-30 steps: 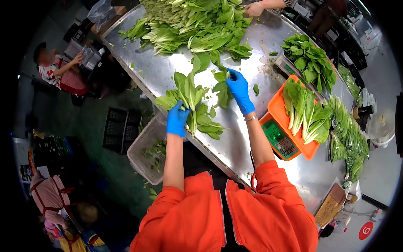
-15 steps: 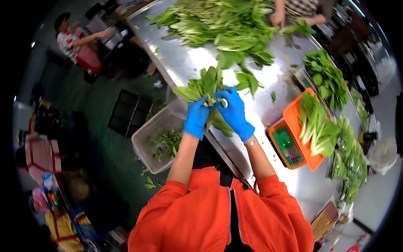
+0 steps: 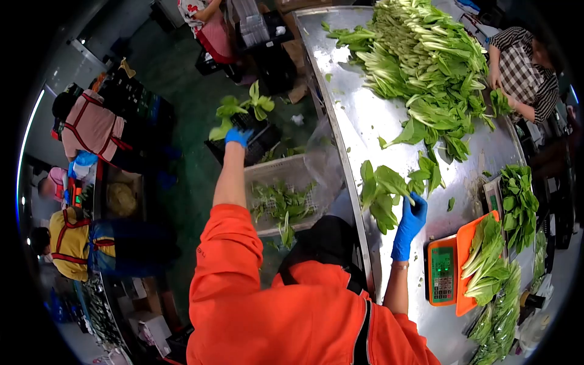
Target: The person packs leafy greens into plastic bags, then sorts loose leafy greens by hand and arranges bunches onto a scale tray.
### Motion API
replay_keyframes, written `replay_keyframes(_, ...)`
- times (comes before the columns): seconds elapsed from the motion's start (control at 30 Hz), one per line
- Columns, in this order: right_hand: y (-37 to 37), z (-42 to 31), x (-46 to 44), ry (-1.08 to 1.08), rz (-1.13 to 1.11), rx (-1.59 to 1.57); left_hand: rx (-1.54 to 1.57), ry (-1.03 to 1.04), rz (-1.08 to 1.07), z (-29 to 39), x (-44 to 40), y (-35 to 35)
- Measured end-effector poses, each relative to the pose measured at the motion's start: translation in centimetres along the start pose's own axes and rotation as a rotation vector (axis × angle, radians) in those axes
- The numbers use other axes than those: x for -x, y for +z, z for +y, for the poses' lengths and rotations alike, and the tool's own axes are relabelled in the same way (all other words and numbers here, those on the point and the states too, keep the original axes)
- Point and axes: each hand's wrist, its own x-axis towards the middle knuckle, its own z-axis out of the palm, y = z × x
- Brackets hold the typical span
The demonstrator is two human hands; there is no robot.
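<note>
Leaves [image 3: 389, 180], broad and green, lie on the shiny metal table [image 3: 358, 131], touching the blue-gloved right hand [image 3: 410, 224]; green leafy sprigs [image 3: 260, 104] show at the blue-gloved left hand [image 3: 237, 137], before a black plastic crate [image 3: 265, 141]. Whether either hand grips, I cannot tell.

The top edge is cutting off the heap of greens [image 3: 426, 67] and the person in the patterned shirt [image 3: 214, 36]. The bottom edge is cropping the orange jacket [image 3: 286, 322]. The green display [image 3: 443, 260] is reading too small for transcription. Leafy stalks [image 3: 485, 261] are partly covering the orange tray [image 3: 465, 302]. Contact between the left hand [image 3: 236, 137] and the leafy sprigs [image 3: 229, 108] is proving indeterminate.
</note>
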Motion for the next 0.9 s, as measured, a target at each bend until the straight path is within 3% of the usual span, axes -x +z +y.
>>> replay_keyframes(0.07,-0.6,0.6,0.2,-0.059,0.048,-0.009,0.006,0.057,0.124,1.7,-3.3,-2.4)
replay_keyframes(0.13,-0.8,-0.5,0.2,0.062,0.079,-0.063,0.158,0.149,-0.046,1.3,1.1,-0.8)
replay_keyframes(0.2,-0.7,-0.7,0.0,0.095,0.047,-0.144,0.423,-0.018,-0.262,-1.3,3.0,-0.3)
replay_keyframes(0.27,-0.1,-2.4,-0.2,0.219,-0.011,-0.247,0.521,-0.229,-0.703,-5.9,5.6,-0.4)
replay_keyframes(0.3,0.7,-3.0,-0.2,0.255,0.015,-0.313,0.399,-0.195,-0.701,-8.0,8.8,1.3)
replay_keyframes(0.37,0.2,-3.5,-0.1,0.281,0.036,-0.379,0.498,-0.430,-0.838,-12.2,13.2,2.5)
replay_keyframes(0.4,0.5,-3.3,-0.1,0.267,0.030,-0.401,0.328,-0.331,-0.848,-14.9,15.2,2.9)
replay_keyframes(0.43,1.3,-3.3,0.4,0.265,0.011,-0.422,0.405,-0.523,-0.909,-16.5,18.3,4.4)
replay_keyframes(0.57,2.5,-3.7,2.1,0.117,-0.037,-0.254,0.237,-0.612,-0.759,-21.6,26.1,7.3)
replay_keyframes(0.67,2.9,-3.2,3.2,-0.085,-0.118,-0.104,0.240,-0.631,-0.905,-22.4,29.3,9.5)
replay_keyframes(0.8,2.9,-3.7,3.7,-0.163,-0.133,-0.071,-0.062,-0.467,-0.725,-20.9,30.6,11.0)
replay_keyframes(0.9,2.9,-4.1,3.5,0.005,-0.097,-0.144,-0.116,-0.440,-0.727,-20.1,30.9,11.5)
